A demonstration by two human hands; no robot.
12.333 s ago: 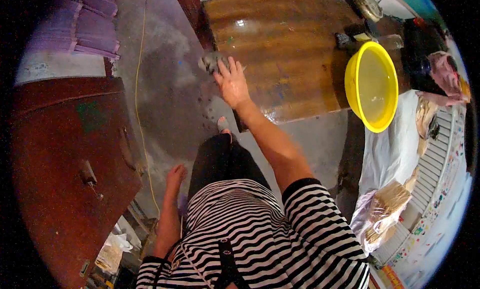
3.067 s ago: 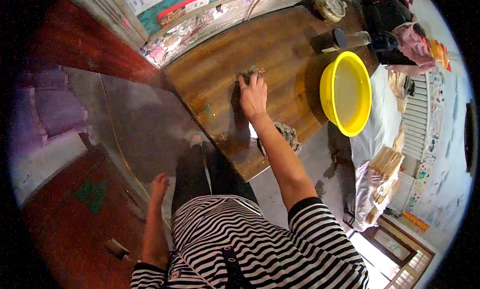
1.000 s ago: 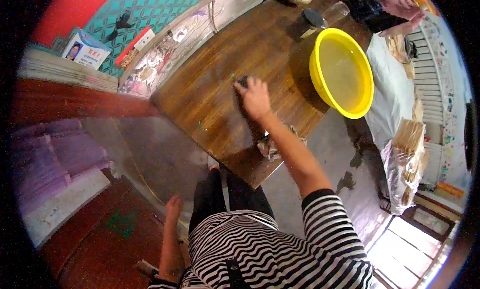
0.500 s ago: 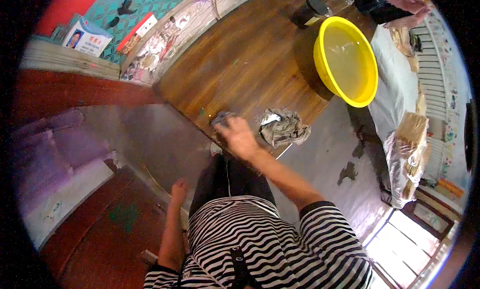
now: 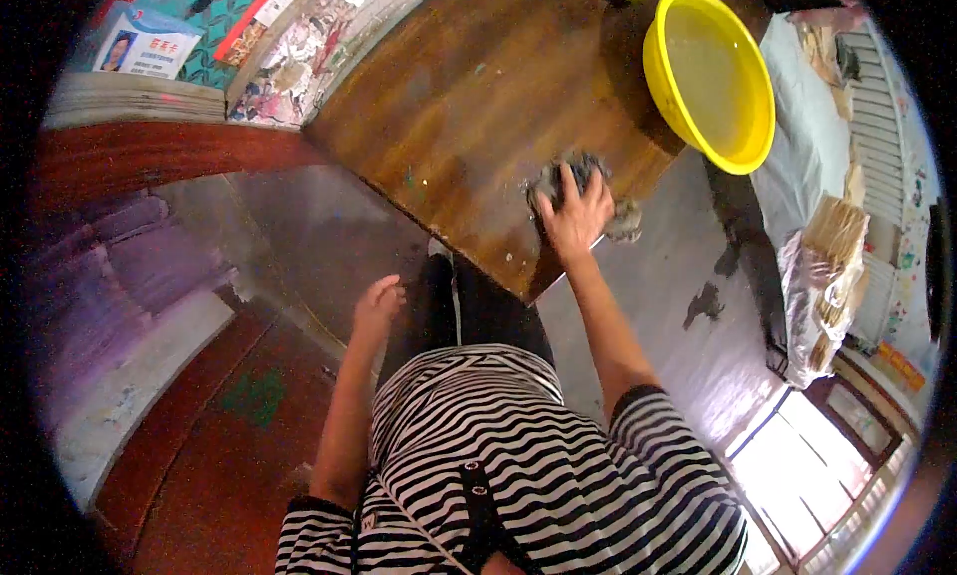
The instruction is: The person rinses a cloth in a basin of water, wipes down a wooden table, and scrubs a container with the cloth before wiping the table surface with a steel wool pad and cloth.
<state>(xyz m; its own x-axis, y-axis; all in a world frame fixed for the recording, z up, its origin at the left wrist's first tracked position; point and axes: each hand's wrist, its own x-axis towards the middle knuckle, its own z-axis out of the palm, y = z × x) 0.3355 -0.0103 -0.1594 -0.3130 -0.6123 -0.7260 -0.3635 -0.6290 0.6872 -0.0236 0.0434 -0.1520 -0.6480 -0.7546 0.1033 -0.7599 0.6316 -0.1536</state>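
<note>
My right hand point(image 5: 578, 216) presses down near the corner of the wooden table point(image 5: 449, 107), its fingers spread over a crumpled grey cloth point(image 5: 626, 222). Something dark shows under the fingertips; whether it is part of the cloth or a separate piece I cannot tell. Wet-looking streaks mark the tabletop. My left hand point(image 5: 379, 306) hangs in the air beside my leg, short of the table edge, with loosely bent fingers and nothing in it. Beyond the right hand, a yellow basin point(image 5: 766, 127) of cloudy water stands at the table's right side.
To the right are a plastic-covered surface point(image 5: 802, 117) and a wrapped bundle point(image 5: 835, 241). A printed card point(image 5: 150, 45) with a portrait stands at upper left. Reddish-brown wooden furniture point(image 5: 189, 445) is at lower left. Part of another person shows at the top right.
My right hand has moved right from the table's near-left edge onto the grey cloth. My left hand has risen slightly, its fingers loosening. The view has shifted, so the basin sits higher.
</note>
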